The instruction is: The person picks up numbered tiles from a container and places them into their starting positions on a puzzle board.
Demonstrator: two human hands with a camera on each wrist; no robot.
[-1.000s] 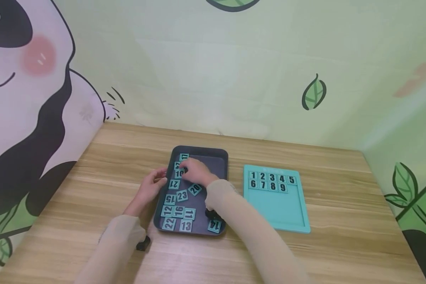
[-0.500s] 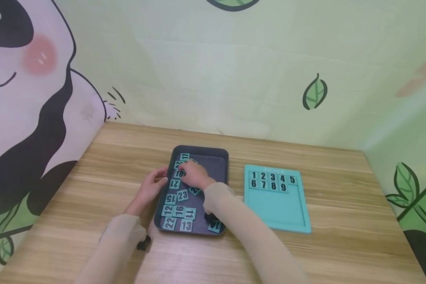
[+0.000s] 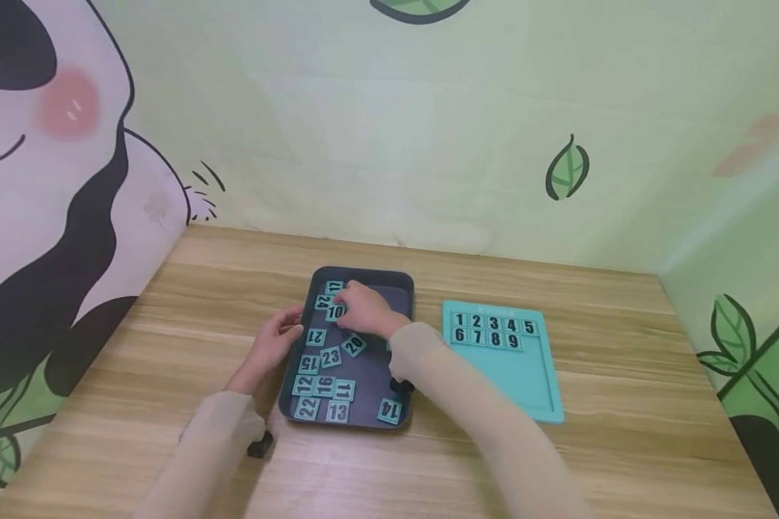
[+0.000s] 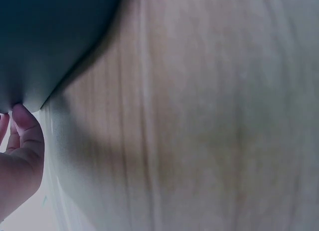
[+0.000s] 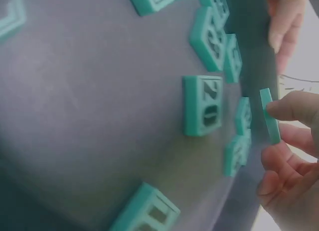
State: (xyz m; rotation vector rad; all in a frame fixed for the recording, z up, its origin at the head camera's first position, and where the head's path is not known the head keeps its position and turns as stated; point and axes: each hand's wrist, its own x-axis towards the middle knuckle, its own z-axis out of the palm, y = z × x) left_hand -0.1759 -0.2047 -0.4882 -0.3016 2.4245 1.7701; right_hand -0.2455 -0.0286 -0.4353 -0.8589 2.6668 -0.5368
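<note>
My right hand (image 3: 368,310) is over the upper part of a dark tray (image 3: 392,292), pinching the number tile 10 (image 3: 335,312) between thumb and fingers. Seen edge-on in the right wrist view, that turquoise tile (image 5: 269,116) is lifted clear of the tray floor. At the tray's left side, my left hand (image 3: 274,340) grips the rim; its thumb (image 4: 27,129) presses the wall in the left wrist view. Tile 24 (image 3: 323,302) and tile 17 (image 3: 335,287) lie close by the right fingertips, and tile 20 (image 3: 354,344) lies below the hand.
Several more tiles lie in the tray, among them 23 (image 3: 331,357), 13 (image 3: 338,411) and 14 (image 3: 389,411). Right of the tray, a turquoise board (image 3: 503,386) holds tiles 1 to 9 in two upper rows. Both rest on a wooden table (image 3: 623,375).
The right hand has taken hold of tile 10 and shifted it slightly up and right, off its former spot above tile 21. The left hand stays at the tray rim.
</note>
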